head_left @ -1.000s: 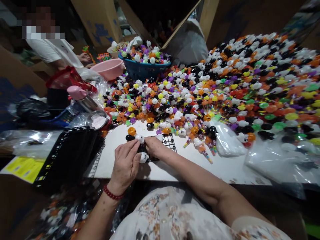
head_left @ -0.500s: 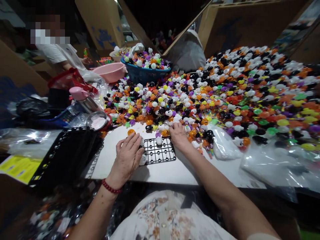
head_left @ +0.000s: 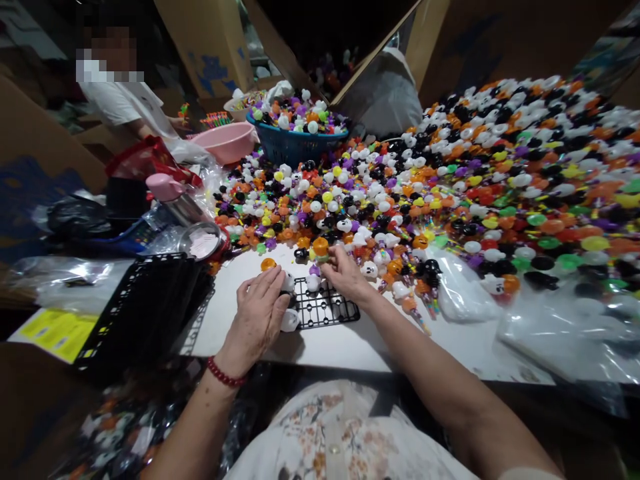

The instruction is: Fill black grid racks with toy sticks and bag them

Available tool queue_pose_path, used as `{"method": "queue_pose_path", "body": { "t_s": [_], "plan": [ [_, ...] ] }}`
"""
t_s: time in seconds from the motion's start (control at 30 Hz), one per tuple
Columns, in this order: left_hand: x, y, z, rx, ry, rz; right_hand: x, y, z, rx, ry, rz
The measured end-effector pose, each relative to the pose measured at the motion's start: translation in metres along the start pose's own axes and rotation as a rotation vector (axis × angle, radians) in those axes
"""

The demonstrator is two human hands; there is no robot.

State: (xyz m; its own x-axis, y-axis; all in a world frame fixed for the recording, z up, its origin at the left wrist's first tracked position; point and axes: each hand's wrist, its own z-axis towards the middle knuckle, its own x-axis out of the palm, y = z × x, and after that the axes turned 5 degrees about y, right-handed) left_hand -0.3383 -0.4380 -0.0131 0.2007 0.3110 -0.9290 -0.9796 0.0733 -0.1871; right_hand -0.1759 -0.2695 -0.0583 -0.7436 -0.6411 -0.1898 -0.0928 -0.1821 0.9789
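One round orange plastic topper [head_left: 321,247] sits pinched in my right hand [head_left: 345,275], just beyond the far edge of the black plastic grid [head_left: 325,325]. My left hand [head_left: 257,310] lies straight-fingered at the grid's left end, beside a rounded white plastic figure [head_left: 290,321]; I cannot tell whether it grips anything underneath.

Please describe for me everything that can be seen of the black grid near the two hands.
The black grid looks like thin plastic: a rectangular lattice of narrow bars with small rings where they cross. It lies flat on the white table, near the front edge. A white toy sits at its far side. The left hand and toys hide its left end; the right hand covers its far right part. Whether either hand touches it, I cannot tell.
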Motion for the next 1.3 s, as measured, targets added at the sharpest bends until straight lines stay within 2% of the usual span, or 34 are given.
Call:
{"method": "queue_pose_path", "body": {
  "t_s": [0.1, 0.2, 0.33, 0.4, 0.53, 0.63, 0.73, 0.83, 0.97, 1.1, 1.3],
  "plan": [
    [-0.001, 0.001, 0.0, -0.004, 0.014, -0.01, 0.017, -0.01, 0.01, 0.059, 0.043, 0.222],
    [-0.002, 0.001, -0.001, -0.004, 0.023, -0.01, 0.032, -0.016, 0.022, 0.068, 0.064, 0.266],
    [-0.002, 0.002, -0.002, -0.003, 0.027, -0.009, 0.041, -0.008, 0.036, 0.096, 0.094, -0.035],
    [-0.002, 0.003, -0.002, -0.012, 0.028, -0.011, 0.042, -0.003, 0.042, 0.066, 0.075, -0.159],
    [0.0, 0.003, -0.003, -0.008, 0.036, -0.018, 0.042, 0.002, 0.048, 0.004, 0.014, -0.21],
    [0.001, 0.003, -0.003, 0.006, 0.03, -0.008, 0.042, 0.007, 0.045, -0.014, 0.134, -0.341],
    [0.002, 0.002, -0.003, 0.009, 0.024, -0.003, 0.037, 0.017, 0.036, -0.021, 0.264, -0.6],
    [0.002, 0.002, -0.003, 0.009, 0.031, -0.008, 0.026, 0.026, 0.032, 0.007, 0.239, -0.799],
    [0.001, 0.002, -0.004, 0.004, 0.036, -0.007, 0.023, 0.022, 0.039, 0.014, 0.216, -0.67],
    [0.001, 0.001, -0.004, 0.008, 0.037, 0.0, 0.035, 0.006, 0.045, 0.019, 0.265, -0.538],
    [0.001, 0.0, -0.004, 0.011, 0.048, -0.003, 0.042, -0.005, 0.045, 0.012, 0.292, -0.56]
  ]
}}
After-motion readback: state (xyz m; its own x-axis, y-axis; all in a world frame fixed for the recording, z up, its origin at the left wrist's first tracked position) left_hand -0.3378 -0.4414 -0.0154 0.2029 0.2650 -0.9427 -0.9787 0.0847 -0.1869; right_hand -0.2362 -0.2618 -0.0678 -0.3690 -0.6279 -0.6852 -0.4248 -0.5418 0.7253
